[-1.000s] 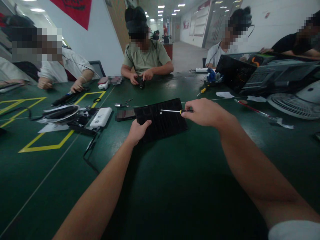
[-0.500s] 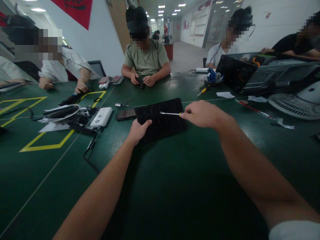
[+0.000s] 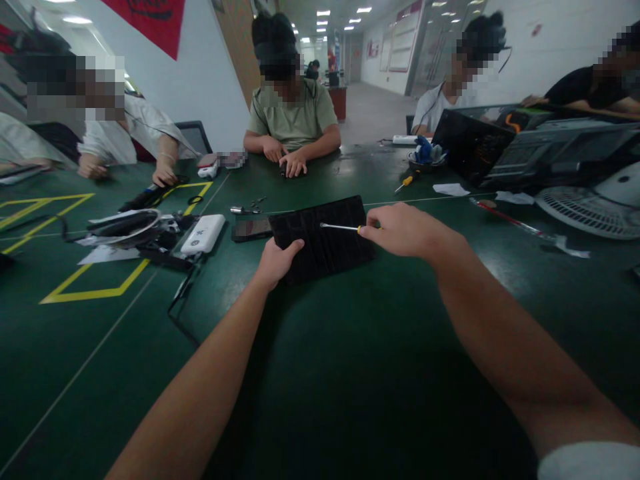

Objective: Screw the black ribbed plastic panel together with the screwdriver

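A flat, dark rectangular panel with ribbed lines (image 3: 333,250) is tilted above the green table. My left hand (image 3: 280,261) is closed on its lower left edge, with the thumb lying over the front face. In my right hand (image 3: 400,227) is a screwdriver (image 3: 343,227) with a yellow handle, mostly hidden by the fingers. Its metal shaft points left across the panel's face. Whether the tip touches the panel, I cannot tell. Just left of the panel lies a dark phone-like slab (image 3: 253,229), its top partly blurred out.
A white device (image 3: 203,235) sits on a pile of cables and papers at left. Small metal parts (image 3: 257,202) lie beyond the panel. Another screwdriver (image 3: 407,180), a white fan (image 3: 593,203) and a computer case (image 3: 560,147) are at right. A co-worker (image 3: 295,120) sits opposite.
My hands, the panel and the screwdriver have hardly moved. Across the table, the co-worker's hands have lowered and come together over a small dark object.
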Demonstrator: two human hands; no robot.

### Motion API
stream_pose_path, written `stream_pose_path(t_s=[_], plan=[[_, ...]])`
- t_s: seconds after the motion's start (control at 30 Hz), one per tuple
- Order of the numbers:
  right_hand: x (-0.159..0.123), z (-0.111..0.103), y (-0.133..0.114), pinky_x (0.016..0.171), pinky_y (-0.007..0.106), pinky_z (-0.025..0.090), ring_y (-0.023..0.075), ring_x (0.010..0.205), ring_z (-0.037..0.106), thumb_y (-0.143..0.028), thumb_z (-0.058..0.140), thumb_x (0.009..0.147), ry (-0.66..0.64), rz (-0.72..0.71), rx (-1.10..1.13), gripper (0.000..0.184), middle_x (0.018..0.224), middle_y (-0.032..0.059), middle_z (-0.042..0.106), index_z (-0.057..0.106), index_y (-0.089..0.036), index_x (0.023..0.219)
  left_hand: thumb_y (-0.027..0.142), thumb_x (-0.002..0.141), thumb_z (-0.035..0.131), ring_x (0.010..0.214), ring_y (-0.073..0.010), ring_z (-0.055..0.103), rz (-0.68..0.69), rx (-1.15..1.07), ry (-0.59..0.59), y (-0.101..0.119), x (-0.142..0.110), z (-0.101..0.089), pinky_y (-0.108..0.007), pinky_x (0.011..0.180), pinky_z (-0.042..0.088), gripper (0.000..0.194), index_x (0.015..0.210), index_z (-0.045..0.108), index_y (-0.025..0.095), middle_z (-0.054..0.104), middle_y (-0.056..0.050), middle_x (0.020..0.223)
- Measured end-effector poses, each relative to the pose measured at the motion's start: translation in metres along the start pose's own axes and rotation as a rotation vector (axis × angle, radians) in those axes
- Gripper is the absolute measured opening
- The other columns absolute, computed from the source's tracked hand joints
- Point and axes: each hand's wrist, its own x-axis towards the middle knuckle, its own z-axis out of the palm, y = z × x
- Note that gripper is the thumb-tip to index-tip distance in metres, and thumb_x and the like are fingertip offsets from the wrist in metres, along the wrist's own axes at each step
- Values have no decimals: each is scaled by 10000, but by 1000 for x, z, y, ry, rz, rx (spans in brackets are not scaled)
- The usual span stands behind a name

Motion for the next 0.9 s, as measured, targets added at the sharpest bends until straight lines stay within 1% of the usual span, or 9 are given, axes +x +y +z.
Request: stream_pose_path(t_s=[0.1,0.17,0.3,0.47,0.67,0.9], plan=[[0,1,2,810,399,492,314,1023,727,-434,672,1019,18,-17,-12,301,1130,138,806,757,-218,1209,404,752,901,1208,-400,791,-5,-7,0,0,0,0,-582,1145,595,408,1080,810,178,861,-139,1181],[0,2,3,800,390,483,309,1034,723,-390,703,983,27,-28,-18,288,1166,134,803,736,-222,1216,398,756,905,1201,-395,794,-12,-4,7,-1,0,0,-580,1144,596,403,1084,811,183,861,-136,1179],[-1,1,3,789,392,465,311,1042,721,-371,673,1004,25,-25,-21,253,1169,134,802,728,-223,1201,402,762,903,1199,-399,793,-8,8,9,-2,1,-1,-584,1146,591,405,1092,812,184,857,-142,1184],[-1,0,3,783,397,453,314,1025,720,-373,662,1017,32,-25,-30,247,1135,132,806,738,-225,1199,402,752,911,1209,-390,787,-11,-2,8,-2,1,-1,-557,1140,596,403,1083,817,192,857,-129,1183],[-1,1,4,768,399,444,309,978,712,-397,659,1020,41,5,-34,271,1074,120,797,746,-234,1218,421,738,911,1193,-394,791,-8,9,13,-4,1,-1,-567,1134,596,422,1076,814,187,859,-131,1165],[-1,1,2,778,405,453,317,1010,720,-385,651,1018,29,-13,-39,258,1101,129,799,738,-231,1206,425,741,907,1192,-396,796,-10,14,16,-5,3,-1,-586,1144,594,430,1085,814,185,858,-143,1186]])
